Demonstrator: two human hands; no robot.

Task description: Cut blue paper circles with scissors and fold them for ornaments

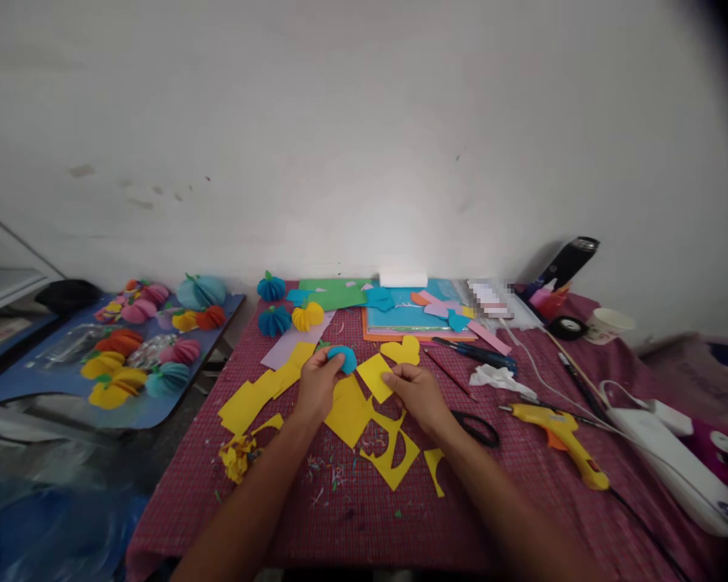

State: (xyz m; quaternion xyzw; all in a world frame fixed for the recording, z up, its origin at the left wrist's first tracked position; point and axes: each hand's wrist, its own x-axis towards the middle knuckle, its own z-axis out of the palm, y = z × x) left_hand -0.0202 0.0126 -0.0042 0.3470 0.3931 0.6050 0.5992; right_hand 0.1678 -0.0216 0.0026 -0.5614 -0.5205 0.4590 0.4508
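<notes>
Pinching a round blue paper piece (pixel 341 359) between fingers of left hand (pixel 316 381). Pinching a yellow paper square (pixel 374 377) by its right corner in fingers of right hand (pixel 420 393). Holding both near mid-desk, blue piece left of square, apart from each other.

Working over a red checked cloth on the desk (pixel 315 537). Can see a yellow sheet (pixel 347 411) below and between hands, yellow strips (pixel 243 404) to the left, crumpled yellow paper (pixel 236 458) nearer on the left, cut-out offcuts (pixel 408 457) with curved edges on the near side, tiny scraps (pixel 333 477) scattered between forearms. Got rounded yellow cutouts (pixel 401 350) just beyond right hand.

Counting two blue paper balls (pixel 273 321) and one yellow paper ball (pixel 308 316) at far left of desk, beside a green sheet (pixel 333 296). Can see colored sheets stacked far center.

Moving right: red pencil (pixel 452 374), black-handled scissors (pixel 478 428) partly behind right arm, white tissue (pixel 498 378), yellow glue gun (pixel 564 432) lying on its side, white power strip (pixel 673 469), paper cup (pixel 610 325) farther off. Also showing more colored paper balls on a blue desk (pixel 48 398) at left.
</notes>
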